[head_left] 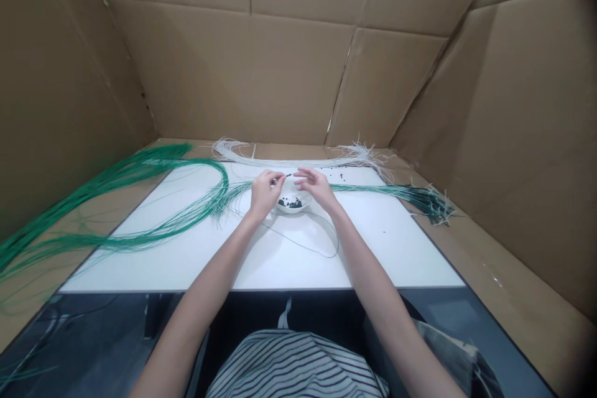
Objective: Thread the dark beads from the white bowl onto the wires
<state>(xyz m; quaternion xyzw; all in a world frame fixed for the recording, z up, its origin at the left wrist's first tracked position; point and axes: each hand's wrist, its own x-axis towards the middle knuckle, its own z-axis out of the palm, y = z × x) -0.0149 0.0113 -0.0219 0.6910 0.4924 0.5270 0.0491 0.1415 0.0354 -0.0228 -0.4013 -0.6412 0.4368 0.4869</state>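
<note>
My left hand [265, 193] is closed in a pinch on a thin wire, at the left edge of a small white bowl. A few tiny black beads [288, 175] sit in a row just past its fingertips. My right hand [318, 186] is over the bowl's right side, its fingers apart and nothing visible between them. More black beads [293, 203] lie inside the bowl [291, 211]. A loose loop of thin wire [298, 244] curves across the white board in front of the bowl.
Long green strands [140, 239] spread over the left side. A white strand bundle [298, 163] lies behind the bowl. To the right, a green bundle [422, 201] has dark, pale-tipped ends. Stray beads [342, 176] dot the white board [396, 261]. Cardboard walls [298, 74] enclose the table.
</note>
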